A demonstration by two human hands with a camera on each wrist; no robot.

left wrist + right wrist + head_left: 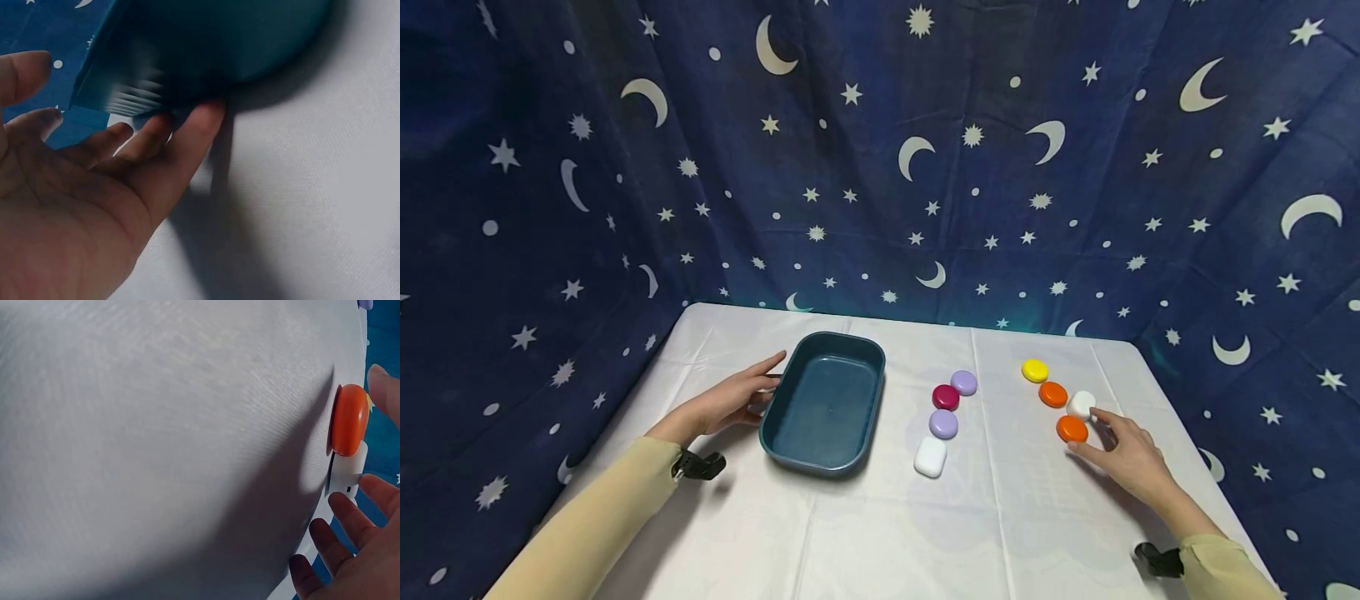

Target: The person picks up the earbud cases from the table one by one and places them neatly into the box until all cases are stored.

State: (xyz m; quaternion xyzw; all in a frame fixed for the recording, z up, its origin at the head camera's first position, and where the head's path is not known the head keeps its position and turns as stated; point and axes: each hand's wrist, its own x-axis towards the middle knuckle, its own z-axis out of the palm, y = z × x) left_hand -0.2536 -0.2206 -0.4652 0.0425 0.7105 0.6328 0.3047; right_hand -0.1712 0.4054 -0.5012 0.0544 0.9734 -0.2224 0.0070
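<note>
My left hand (pixel 730 402) is at the left side of a dark teal rectangular tray (pixel 772 450), fingers spread and relaxed, fingertips right at its outer wall. In the left wrist view, the fingers reach under the ribbed end of the tray. My right hand (pixel 1127 454) hovers over the right of the table with thumb and fingers apart. Its thumb is close to a glossy orange disc (pixel 1072 429), and its index fingertip is right at a white rounded piece (pixel 1081 404). In the right wrist view, this white piece (pixel 347 472) shows a small dark mark.
A second orange disc (pixel 1052 394) and a yellow one (pixel 1034 371) lie behind. Mid-table, a line holds two lilac discs, a crimson disc (pixel 945 397) and a white rounded rectangular piece (pixel 930 457). A white cloth covers the table (pixel 910 542); starry blue curtains (pixel 865 150) surround it.
</note>
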